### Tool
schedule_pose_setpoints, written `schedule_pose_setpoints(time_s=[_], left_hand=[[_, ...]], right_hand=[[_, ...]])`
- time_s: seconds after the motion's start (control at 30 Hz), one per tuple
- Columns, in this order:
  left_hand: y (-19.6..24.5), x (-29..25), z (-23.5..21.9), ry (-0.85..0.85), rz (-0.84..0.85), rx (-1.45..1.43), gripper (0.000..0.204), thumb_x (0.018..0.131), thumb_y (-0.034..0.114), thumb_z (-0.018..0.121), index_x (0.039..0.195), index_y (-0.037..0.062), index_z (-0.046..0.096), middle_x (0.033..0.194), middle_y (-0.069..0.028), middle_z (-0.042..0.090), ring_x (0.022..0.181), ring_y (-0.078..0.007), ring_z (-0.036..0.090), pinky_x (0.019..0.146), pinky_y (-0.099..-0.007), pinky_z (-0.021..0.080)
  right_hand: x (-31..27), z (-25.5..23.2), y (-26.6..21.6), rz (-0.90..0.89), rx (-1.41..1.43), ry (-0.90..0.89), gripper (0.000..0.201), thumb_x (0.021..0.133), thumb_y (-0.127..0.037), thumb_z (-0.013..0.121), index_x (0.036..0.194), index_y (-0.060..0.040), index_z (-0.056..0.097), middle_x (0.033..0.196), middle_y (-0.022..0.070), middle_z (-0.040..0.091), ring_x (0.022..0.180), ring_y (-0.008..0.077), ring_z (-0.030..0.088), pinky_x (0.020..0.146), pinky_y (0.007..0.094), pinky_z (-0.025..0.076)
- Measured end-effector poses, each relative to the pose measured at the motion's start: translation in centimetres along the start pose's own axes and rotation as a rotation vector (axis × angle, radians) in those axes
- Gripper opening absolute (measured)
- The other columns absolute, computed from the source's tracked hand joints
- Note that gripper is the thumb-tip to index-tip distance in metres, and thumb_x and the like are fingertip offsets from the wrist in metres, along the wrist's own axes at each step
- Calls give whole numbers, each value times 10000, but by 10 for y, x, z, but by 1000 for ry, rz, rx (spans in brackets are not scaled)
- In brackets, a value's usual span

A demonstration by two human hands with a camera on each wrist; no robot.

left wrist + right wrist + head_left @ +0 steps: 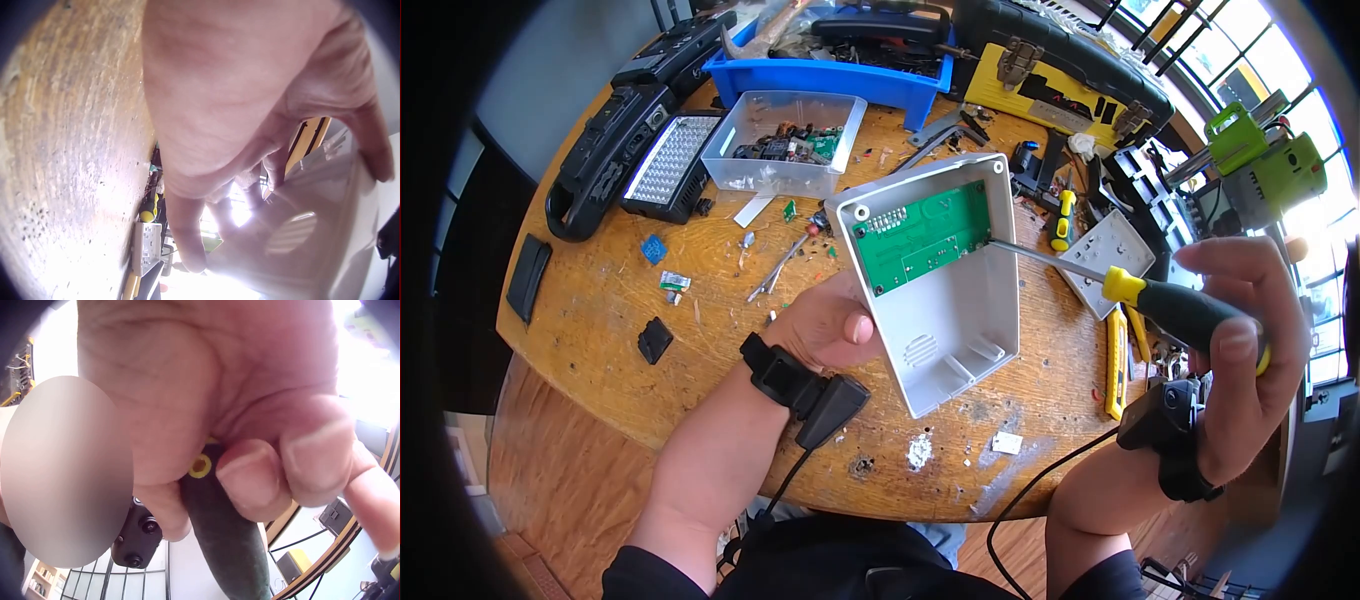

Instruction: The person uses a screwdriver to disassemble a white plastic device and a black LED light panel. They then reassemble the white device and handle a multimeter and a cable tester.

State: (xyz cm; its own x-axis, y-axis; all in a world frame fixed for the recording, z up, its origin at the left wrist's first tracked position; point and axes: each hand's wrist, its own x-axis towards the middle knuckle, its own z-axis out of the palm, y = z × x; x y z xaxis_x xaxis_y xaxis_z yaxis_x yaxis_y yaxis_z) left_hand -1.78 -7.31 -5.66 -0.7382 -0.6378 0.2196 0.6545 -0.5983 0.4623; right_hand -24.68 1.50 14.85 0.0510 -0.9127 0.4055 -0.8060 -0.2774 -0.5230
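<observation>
My left hand [820, 325] holds a white plastic housing [948, 345] tilted up above the table, thumb at its near left edge and the other fingers spread behind it. A green circuit board [935, 235] sits inside the upper half of the housing. In my right hand [1255, 335] is a screwdriver [1180, 310] with a black and yellow handle, its metal shaft reaching into the housing. The tip is at the board's right edge. Curled fingers and thumb grip the handle [225, 531] in the right wrist view.
Behind the housing stand a clear plastic bin [780, 180] of electronic scraps, a blue tray [830, 80] and a black and yellow toolbox [1040, 90]. To the right lie a white cover [1108, 255], a second screwdriver [1063, 220] and a yellow utility knife [1116, 365]. An LED light panel [672, 160] is at left.
</observation>
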Motion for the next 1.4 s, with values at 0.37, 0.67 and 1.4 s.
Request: schedule_pose_setpoints(time_s=[0.37,0.67,1.4], left_hand=[[4,5,0,111,-14,95,1240,491,339,936,1474,76,228,1458,-260,316,1331,-387,372,1056,-588,355],[1,3,-7,53,-25,76,1040,565,263,894,1419,47,342,1396,-171,432,1296,-320,424,1060,-502,348],[8,9,18,30,-310,444,1019,550,236,896,1399,23,376,1295,-98,528,1198,-215,495,1025,-361,375]], right_hand=[[9,9,11,-189,146,95,407,755,-103,677,1113,11,522,765,33,518,650,76,407,613,215,293],[8,2,16,-43,148,43,461,917,-452,523,1019,-8,595,696,28,592,459,36,422,424,205,264],[11,19,5,-78,204,44,335,768,-106,704,1047,-24,539,798,32,601,651,113,540,625,220,403]])
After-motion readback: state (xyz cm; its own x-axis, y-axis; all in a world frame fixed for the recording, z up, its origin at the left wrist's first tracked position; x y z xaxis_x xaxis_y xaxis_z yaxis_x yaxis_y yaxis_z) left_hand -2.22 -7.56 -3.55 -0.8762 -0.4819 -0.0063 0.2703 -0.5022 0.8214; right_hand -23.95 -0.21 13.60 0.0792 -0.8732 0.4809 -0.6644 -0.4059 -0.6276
